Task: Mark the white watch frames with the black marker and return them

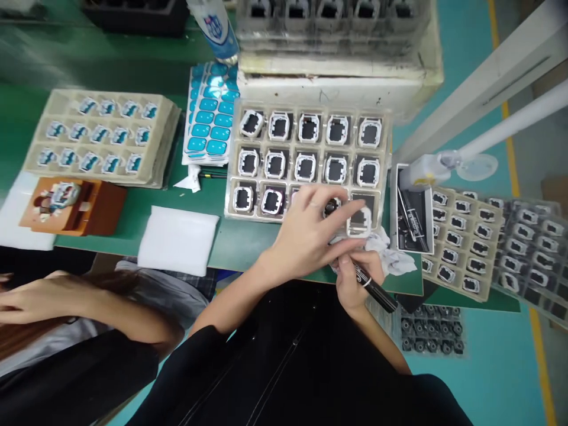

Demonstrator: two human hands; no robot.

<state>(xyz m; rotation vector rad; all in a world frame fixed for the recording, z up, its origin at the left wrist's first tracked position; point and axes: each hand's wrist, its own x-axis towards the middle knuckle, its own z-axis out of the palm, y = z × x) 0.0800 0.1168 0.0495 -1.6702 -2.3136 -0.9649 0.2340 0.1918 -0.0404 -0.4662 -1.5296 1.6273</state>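
Left hand: from where I'm standing, the left hand (306,228) has thumb and index finger pinching a white frame (360,223) by its edges, other fingers stretched over the tray (386,148)
Right hand: the right hand (355,284) sits just on the body side of the left one, gripping a black marker (375,289)
Frame: in the left fingertips, above the tray's near right corner
Tissue: crumpled tissue (394,254) just right of the right hand
Drop risk: only two fingertips on it, so imo a loose pinch could send it off the tabletop (239,242) edge
Ink risk: can't tell if the marker's tip is bare; if it is, hands this close could smudge the frame
Bump risk: a low left knuckle could knock pieces crooked in the pockets underneath, I reckon
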